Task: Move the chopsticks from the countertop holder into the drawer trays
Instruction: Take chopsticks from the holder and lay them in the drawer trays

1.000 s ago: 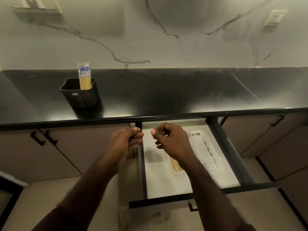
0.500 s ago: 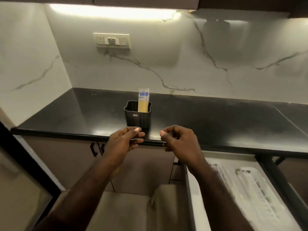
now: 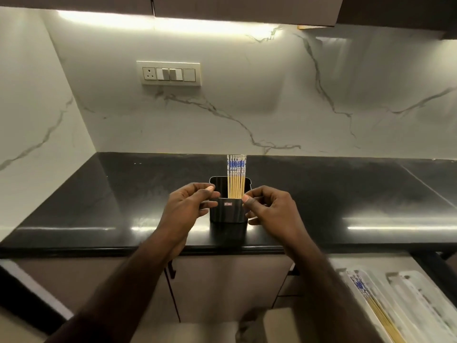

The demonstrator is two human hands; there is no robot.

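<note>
Chopsticks [image 3: 236,176] upright between left hand [image 3: 189,205], right hand [image 3: 268,208]

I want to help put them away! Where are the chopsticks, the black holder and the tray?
chopsticks [image 3: 236,175]: head view, bundle's middle.
black holder [image 3: 228,211]: head view, front wall.
tray [image 3: 420,315]: head view, bare ribbed floor.

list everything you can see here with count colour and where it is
chopsticks in holder: a bunch, tan with blue-white tops, upright
holder: 1, black, on countertop
countertop: 1, black, below wall
chopsticks in tray: a few, tan and blue, bottom right
drawer trays: 2 visible, white, open drawer
switch plate: 1, cream, wall
left hand: 1, curled, beside holder, holds nothing visible
right hand: 1, curled, beside holder, holds nothing visible
</note>
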